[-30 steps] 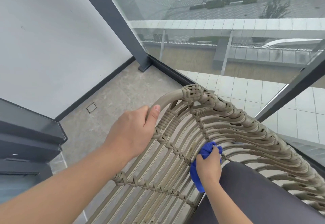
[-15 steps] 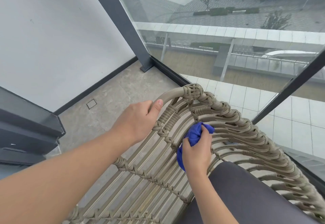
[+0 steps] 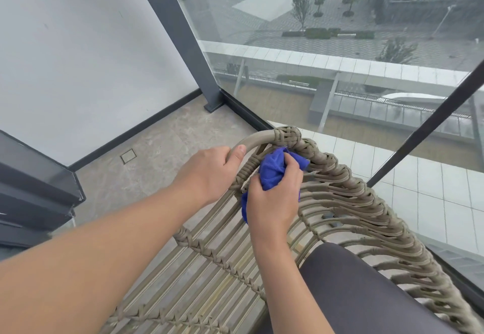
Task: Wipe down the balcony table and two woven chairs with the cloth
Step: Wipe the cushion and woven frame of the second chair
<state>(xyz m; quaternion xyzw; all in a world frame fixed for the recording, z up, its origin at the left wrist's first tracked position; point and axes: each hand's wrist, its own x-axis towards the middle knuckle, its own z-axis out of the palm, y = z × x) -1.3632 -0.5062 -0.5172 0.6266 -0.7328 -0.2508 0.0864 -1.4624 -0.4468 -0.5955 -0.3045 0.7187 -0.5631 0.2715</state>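
Head view: right hand (image 3: pixel 272 200) grips cloth (image 3: pixel 272 170); left hand (image 3: pixel 209 174) grips chair (image 3: pixel 340 197) rim.

Chair (image 3: pixel 340 202) seat beyond bottom edge

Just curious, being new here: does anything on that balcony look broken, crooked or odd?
Nothing stands out. The left hand holds the woven chair rim, and the right hand presses the blue cloth against its intact weave.
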